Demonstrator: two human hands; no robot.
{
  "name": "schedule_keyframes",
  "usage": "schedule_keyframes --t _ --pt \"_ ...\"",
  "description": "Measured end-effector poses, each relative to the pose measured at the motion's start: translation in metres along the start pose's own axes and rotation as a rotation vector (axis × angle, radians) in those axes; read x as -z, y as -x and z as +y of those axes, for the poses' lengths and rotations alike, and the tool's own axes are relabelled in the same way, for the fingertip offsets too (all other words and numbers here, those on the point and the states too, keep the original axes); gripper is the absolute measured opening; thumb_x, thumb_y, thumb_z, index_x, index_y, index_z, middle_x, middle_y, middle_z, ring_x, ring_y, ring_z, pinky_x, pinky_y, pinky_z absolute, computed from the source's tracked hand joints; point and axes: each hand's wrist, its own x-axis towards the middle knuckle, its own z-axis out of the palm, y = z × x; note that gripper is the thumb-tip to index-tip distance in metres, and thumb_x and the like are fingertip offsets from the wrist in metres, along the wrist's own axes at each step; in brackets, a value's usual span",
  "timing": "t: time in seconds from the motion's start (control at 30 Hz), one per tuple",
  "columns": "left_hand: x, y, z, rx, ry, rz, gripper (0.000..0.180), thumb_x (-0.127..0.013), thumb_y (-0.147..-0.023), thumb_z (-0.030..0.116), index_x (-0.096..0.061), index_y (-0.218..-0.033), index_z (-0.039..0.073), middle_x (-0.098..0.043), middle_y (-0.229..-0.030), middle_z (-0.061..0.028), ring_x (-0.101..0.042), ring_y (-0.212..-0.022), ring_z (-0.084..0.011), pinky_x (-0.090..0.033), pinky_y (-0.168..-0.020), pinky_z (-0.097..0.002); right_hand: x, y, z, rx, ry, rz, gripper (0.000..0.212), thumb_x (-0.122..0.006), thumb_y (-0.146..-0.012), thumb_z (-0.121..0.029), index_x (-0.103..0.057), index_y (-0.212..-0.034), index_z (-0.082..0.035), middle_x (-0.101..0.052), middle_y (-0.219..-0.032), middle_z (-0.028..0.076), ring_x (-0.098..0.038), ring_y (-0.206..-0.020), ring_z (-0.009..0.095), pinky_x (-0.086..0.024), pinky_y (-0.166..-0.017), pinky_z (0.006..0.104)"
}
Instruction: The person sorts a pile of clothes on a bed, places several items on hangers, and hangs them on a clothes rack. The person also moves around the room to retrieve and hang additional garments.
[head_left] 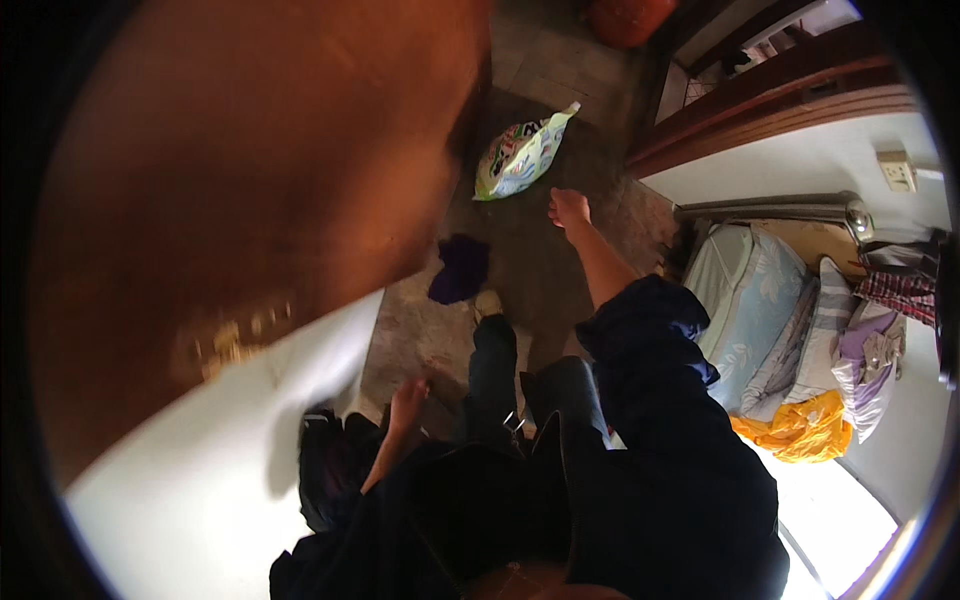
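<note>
My right hand (571,208) reaches forward with its fingers curled into a fist, and nothing shows in it. Just beyond it is a green and white printed plastic bag (524,158), with a visible gap between bag and fist. My left hand (408,403) hangs low at my left side, its fingers curled and slightly blurred, with no object visible in them. Between the hands, ahead of my foot (488,303), a dark purple cloth (460,268) lies on the floor.
A large brown wooden door (270,130) fills the left. Close to my left arm is a dark bag (330,465). At right a bed (745,270) holds pillows and an orange cloth (805,428). Ahead stand a wooden door frame (770,120) and a red container (628,18).
</note>
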Motion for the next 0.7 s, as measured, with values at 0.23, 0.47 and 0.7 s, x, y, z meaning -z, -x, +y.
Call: schedule_keyframes --t 0.23,0.47,0.7 --pt "0.008 -0.017 0.016 0.315 0.384 -0.049 0.022 -0.048 -0.09 0.018 -0.055 -0.104 0.002 -0.059 -0.09 -0.0054 -0.058 -0.081 -0.0159 -0.045 -0.065 -0.0263 -0.061 -0.133 -0.037 0.157 0.512 0.284 0.051 -0.059 -0.075 -0.048 -0.057 -0.098 -0.002 -0.061 -0.091 0.017 -0.059 -0.084 0.031 -0.047 -0.068 0.0437" --pt "-0.04 -0.019 0.101 0.466 0.34 0.06 0.026 -0.051 -0.088 0.02 -0.054 -0.107 0.003 -0.061 -0.094 -0.0057 -0.058 -0.086 -0.0119 -0.043 -0.068 -0.022 -0.063 -0.19 -0.066 -0.246 0.473 0.213 0.046 -0.061 -0.077 -0.031 -0.05 -0.111 -0.002 -0.057 -0.105 0.017 -0.058 -0.094 0.031 -0.049 -0.073 0.0404" --pt "-0.091 -0.061 0.159 0.459 0.306 -0.153 0.029 -0.049 -0.089 0.02 -0.05 -0.111 0.002 -0.059 -0.099 -0.0058 -0.057 -0.089 -0.0143 -0.043 -0.07 -0.021 -0.023 -0.217 0.012 -0.503 -0.822 0.376 0.03 -0.053 -0.079 -0.008 -0.052 -0.109 -0.004 -0.059 -0.087 0.013 -0.053 -0.063 0.026 -0.041 -0.053 0.0406"
